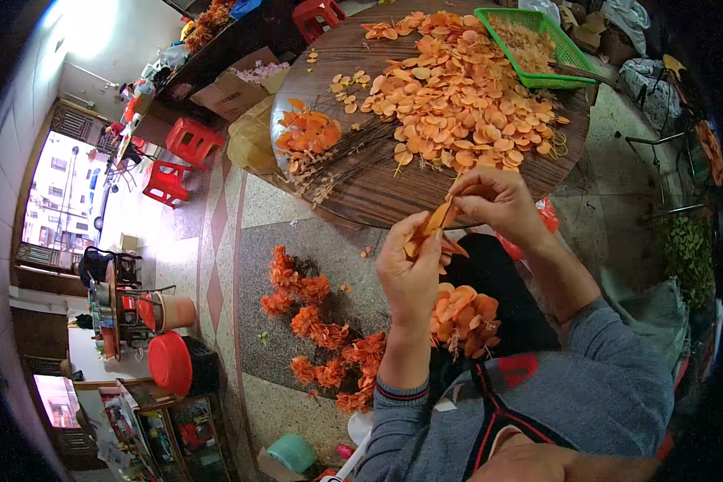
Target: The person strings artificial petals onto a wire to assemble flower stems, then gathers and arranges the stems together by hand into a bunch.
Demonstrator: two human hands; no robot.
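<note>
Just off the near edge of the round table, my left hand (412,261) is closed around a few orange artificial petals (439,217). My right hand (500,205) pinches the upper end of the same petals, its fingertips close to the left hand's. Whether a stem runs between them is hidden by the fingers. Below my hands, a bunch of orange petals (464,315) rests on my dark-clothed lap. A large heap of loose round orange petals (466,104) covers much of the dark wooden table (361,197) beyond.
A green basket (566,52) of pale dry strands stands at the table's far right. Thin dry stems (349,153) lie beside a petal bunch (307,132) on the left. Finished-looking orange flower clusters (321,333) lie on the floor. Red stools (193,143) stand farther left.
</note>
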